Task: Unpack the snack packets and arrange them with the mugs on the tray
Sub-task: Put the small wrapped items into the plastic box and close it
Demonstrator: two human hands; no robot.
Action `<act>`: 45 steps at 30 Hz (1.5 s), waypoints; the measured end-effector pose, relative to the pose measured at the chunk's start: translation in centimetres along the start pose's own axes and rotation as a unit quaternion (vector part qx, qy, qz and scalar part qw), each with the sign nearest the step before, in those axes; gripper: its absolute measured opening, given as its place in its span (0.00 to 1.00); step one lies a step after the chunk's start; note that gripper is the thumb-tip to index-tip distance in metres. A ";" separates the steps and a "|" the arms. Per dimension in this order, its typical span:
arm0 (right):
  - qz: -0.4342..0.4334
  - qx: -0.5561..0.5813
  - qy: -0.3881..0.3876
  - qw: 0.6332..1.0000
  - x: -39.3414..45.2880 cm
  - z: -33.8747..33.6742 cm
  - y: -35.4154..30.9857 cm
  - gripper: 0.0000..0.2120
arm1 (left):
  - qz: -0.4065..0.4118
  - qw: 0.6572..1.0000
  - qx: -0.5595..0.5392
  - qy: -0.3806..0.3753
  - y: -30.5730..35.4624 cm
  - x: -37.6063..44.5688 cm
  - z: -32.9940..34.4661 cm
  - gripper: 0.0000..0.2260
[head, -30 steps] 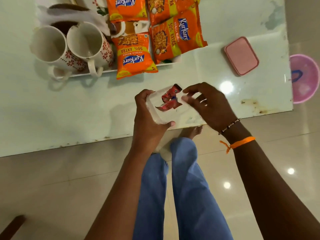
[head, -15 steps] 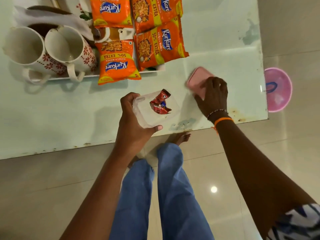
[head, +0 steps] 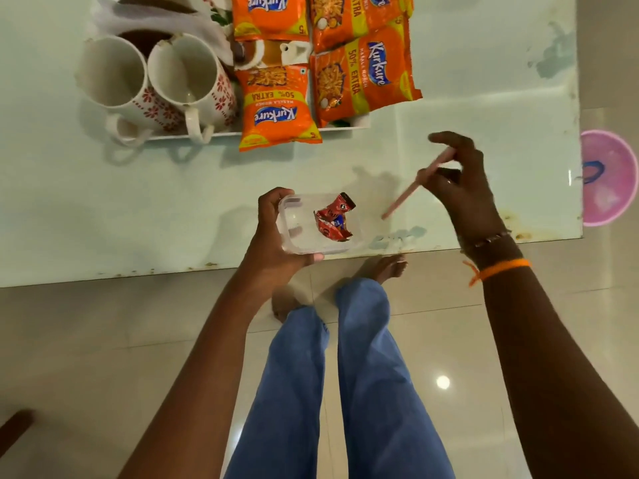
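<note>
Nearest the camera, the person's legs in blue trousers (head: 345, 392) stand on a glossy tiled floor (head: 103, 340), bare feet at the near edge of the pale glass-topped desk (head: 138, 209); the left hand (head: 276, 243) grips a clear plastic container (head: 318, 224) from its left side, thumb over the far rim and fingers under the near wall, holding it just above the desk's near edge; inside the container lie small crumpled red sachets (head: 333, 217), bunched toward its right half; to the right, the right hand (head: 460, 181) pinches a pink lid (head: 418, 183) seen edge-on, tilted with its lower end pointing toward the container, the lid raised off the desk and apart from the container; an orange thread band (head: 501, 269) and a beaded bracelet (head: 491, 240) circle that wrist; farther back, a white tray (head: 221, 134) sits on the desk; on its left side two white mugs (head: 155, 81) with red flower print stand side by side, touching, handles toward the camera; to their right four orange Kurkure packets (head: 280, 102) lie flat in the tray, the nearest one overhanging the tray's front rim; off the desk's right edge, a pink round basin (head: 608, 178) rests on the floor
</note>
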State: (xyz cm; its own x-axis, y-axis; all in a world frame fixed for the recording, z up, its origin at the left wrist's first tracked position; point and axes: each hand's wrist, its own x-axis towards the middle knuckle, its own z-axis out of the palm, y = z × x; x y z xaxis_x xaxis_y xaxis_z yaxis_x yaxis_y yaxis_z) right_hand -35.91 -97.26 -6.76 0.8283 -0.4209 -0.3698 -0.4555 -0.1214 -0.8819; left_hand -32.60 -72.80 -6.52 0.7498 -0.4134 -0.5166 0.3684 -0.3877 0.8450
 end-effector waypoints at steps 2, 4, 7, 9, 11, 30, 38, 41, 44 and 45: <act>0.022 0.172 -0.034 0.984 -1.7 0.8 -0.6 0.19 | -0.010 0.999 -0.046 -0.012 -0.1 -0.3 -0.4 0.39; 0.027 0.201 -0.085 0.976 -3.0 2.1 -0.8 0.19 | -0.015 0.995 -0.098 -0.014 -0.3 -0.7 -0.8 0.38; 0.032 0.152 -0.150 0.976 -4.3 4.5 -0.6 0.19 | -0.027 0.988 -0.154 -0.014 -0.5 -1.4 -1.4 0.37; 0.034 0.115 -0.192 0.974 -4.6 5.4 -0.7 0.24 | -0.026 0.990 -0.141 -0.009 -0.8 -1.9 -1.9 0.37; 0.022 0.066 -0.237 0.969 -4.5 6.1 -0.9 0.27 | -0.019 0.994 -0.109 -0.007 -1.1 -2.2 -2.5 0.38; -0.057 -0.016 -0.275 0.960 -2.8 10.4 -3.8 0.34 | -0.148 0.974 -0.121 0.123 2.5 -0.5 -4.4 0.35; 0.101 0.086 -0.048 0.990 -0.9 13.8 -6.4 0.21 | -0.109 0.971 -0.139 0.163 5.7 1.9 -4.1 0.32; 0.041 0.061 -0.023 0.997 0.3 14.5 -7.2 0.21 | -0.105 0.955 -0.169 0.221 5.6 3.1 -4.2 0.25; -0.001 0.033 -0.042 0.999 1.3 14.8 -7.4 0.16 | -0.088 0.942 -0.189 0.264 5.1 3.7 -4.5 0.19; -0.002 0.027 -0.050 0.998 1.6 15.0 -7.4 0.14 | -0.086 0.940 -0.194 0.269 4.9 3.8 -4.7 0.19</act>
State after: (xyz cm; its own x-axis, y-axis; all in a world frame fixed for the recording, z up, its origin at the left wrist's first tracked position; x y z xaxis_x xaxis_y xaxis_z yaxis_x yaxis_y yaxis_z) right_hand -26.35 -83.56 -5.19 0.8602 -0.3278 -0.3907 -0.4357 -0.0741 -0.8970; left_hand -25.33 -72.42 -3.69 0.7913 0.1439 -0.5943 0.6045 -0.0383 0.7957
